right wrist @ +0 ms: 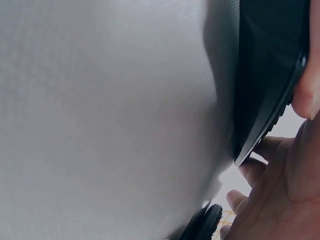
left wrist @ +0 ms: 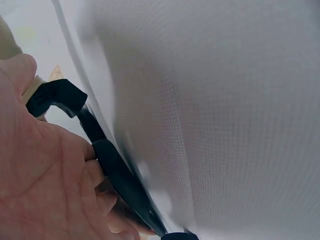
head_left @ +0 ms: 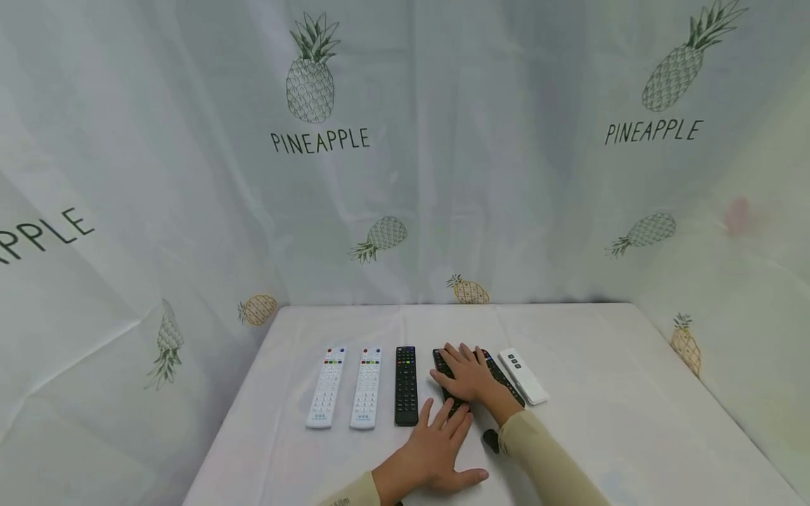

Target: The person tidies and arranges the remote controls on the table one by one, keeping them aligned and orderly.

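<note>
My right hand (head_left: 468, 376) lies with fingers spread over a black remote control (head_left: 438, 361), whose middle it hides. The fingers also reach the top of a second black remote control (head_left: 501, 374), slanted just right of it. Straight, spread fingers of my left hand (head_left: 433, 450) touch the lower end of the first black remote, the thumb pointing right. In the left wrist view, the palm (left wrist: 45, 175) is beside a dark remote (left wrist: 122, 172) close over the cloth. The right wrist view shows the black remote's edge (right wrist: 267, 75) with fingers along it.
Left of my hands, a black remote (head_left: 406, 386) and two white remotes (head_left: 365, 388) (head_left: 325, 388) stand in a row. A small white remote (head_left: 524, 377) lies slanted at the right. Pineapple-print cloth (head_left: 481, 176) hangs behind the white-covered table (head_left: 607, 393).
</note>
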{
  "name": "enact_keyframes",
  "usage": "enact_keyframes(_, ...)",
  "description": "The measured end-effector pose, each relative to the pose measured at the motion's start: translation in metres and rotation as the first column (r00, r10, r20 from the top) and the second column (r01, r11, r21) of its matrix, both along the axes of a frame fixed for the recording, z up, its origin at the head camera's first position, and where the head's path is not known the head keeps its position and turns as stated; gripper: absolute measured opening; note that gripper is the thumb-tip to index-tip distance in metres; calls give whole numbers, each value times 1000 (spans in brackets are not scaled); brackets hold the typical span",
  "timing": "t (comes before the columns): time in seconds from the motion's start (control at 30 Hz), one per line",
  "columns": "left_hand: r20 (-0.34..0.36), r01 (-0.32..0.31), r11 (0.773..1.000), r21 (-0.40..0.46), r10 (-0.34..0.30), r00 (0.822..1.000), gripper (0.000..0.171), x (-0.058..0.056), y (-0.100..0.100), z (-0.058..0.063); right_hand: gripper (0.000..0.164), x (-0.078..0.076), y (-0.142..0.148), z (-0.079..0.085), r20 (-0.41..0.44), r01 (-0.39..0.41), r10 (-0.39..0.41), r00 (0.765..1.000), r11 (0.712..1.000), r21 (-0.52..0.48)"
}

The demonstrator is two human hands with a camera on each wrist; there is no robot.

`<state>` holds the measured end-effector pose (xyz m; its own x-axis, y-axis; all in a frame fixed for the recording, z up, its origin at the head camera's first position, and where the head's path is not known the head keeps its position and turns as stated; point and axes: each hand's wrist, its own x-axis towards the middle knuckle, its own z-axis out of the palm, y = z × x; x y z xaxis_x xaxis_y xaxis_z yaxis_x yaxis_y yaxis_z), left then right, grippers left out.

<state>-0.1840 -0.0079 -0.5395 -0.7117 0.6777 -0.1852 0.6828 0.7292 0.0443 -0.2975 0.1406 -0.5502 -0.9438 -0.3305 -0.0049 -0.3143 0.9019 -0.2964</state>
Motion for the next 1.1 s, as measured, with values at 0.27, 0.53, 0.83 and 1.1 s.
enact_keyframes(0.27, 8, 1, 1000, 7, -1, 1000, 95, -2, -4, 4, 71, -3, -4, 3, -7, 4, -4, 1000, 1000, 22)
enact_keyframes(0.53, 6, -22, 1000, 20, 22, 1000, 95, 6, -4, 12, 71, -4, -7, 3, 11, 16, -17, 1000, 998, 56)
enact_keyframes(0.83, 39, -32, 999, 38, 30, 999, 94, 7, -8, 12, 73, -4, -11, 0, 46, 23, -25, 999, 999, 41)
enact_keyframes(1.1, 60, -46, 998, 32, 44, 997, 93, 7, -12, 17, 72, -5, -14, 2, 58, 53, -55, 997, 998, 30)
